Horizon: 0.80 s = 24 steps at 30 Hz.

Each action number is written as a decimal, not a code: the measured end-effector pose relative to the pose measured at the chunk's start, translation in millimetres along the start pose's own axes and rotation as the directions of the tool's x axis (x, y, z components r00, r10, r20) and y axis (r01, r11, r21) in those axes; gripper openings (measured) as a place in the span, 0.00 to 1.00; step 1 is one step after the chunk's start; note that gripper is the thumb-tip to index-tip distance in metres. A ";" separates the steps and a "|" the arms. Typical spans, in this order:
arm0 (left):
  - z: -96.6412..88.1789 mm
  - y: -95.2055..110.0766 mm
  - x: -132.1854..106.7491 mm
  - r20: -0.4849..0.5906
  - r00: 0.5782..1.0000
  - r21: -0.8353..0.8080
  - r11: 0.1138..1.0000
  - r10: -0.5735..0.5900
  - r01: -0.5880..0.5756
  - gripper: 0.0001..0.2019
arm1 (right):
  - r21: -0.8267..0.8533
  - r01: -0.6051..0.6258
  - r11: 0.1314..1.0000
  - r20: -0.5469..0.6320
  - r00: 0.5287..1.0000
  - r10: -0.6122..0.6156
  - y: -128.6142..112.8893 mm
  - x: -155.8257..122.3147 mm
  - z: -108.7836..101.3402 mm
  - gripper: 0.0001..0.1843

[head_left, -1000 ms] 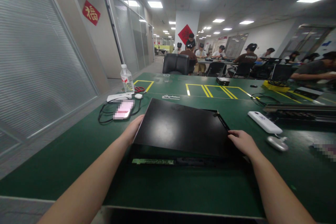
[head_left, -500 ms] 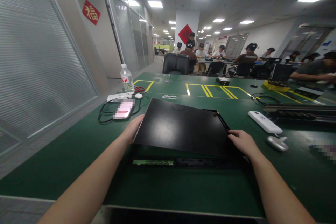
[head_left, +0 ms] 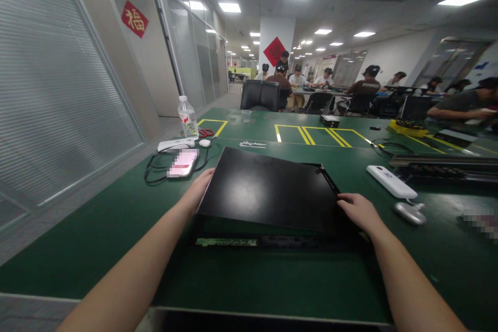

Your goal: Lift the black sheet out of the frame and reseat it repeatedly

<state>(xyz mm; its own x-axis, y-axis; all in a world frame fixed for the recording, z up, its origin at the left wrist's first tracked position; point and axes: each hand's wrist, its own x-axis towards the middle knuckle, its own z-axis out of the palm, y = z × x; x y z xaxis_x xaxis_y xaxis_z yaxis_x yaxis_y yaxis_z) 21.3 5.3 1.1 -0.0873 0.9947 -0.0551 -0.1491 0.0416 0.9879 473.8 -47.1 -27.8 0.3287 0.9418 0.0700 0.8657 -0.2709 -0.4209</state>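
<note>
A black flat panel, slightly glossy, lies tilted over a shallow black frame whose rim shows at the back right. Along the near side, below the panel's lifted edge, runs a narrow green circuit board. My left hand is closed on the panel's left edge, its fingertips hidden behind it. At the opposite side my right hand grips the right edge, thumb on top; whether it holds the panel alone or the frame too I cannot tell.
Left on the green table are a phone, cables, a water bottle and red-handled scissors. A white power bank and a silver mouse-shaped device lie right, near long black parts. Several people sit beyond.
The view has shifted very slightly. Both hands keep their places on the panel's edges, and the panel stays tilted as before.
</note>
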 end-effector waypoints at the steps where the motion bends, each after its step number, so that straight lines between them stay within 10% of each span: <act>1: 0.6 1.9 -0.9 0.001 1.000 0.007 1.000 0.020 -0.020 0.21 | 0.004 -0.001 1.000 0.001 1.000 0.001 -0.2 -0.1 -0.2 0.19; 16: 8.7 16.0 -10.1 -0.076 0.996 -0.028 0.998 0.056 -0.058 0.10 | -0.011 -0.001 1.000 -0.027 1.000 0.001 3.8 2.5 3.2 0.20; 24: 7.8 14.1 -17.0 0.050 0.998 -0.064 0.997 0.048 -0.045 0.25 | -0.015 0.025 1.000 -0.044 0.999 -0.026 7.8 4.4 6.5 0.20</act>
<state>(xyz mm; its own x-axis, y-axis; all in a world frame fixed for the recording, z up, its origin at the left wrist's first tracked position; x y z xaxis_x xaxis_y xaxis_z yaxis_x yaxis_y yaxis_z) 28.3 -10.3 17.1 -0.0453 0.9990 0.0002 -0.2076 -0.0096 0.9782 479.6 -43.8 -36.7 0.3228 0.9388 0.1205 0.8791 -0.2502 -0.4058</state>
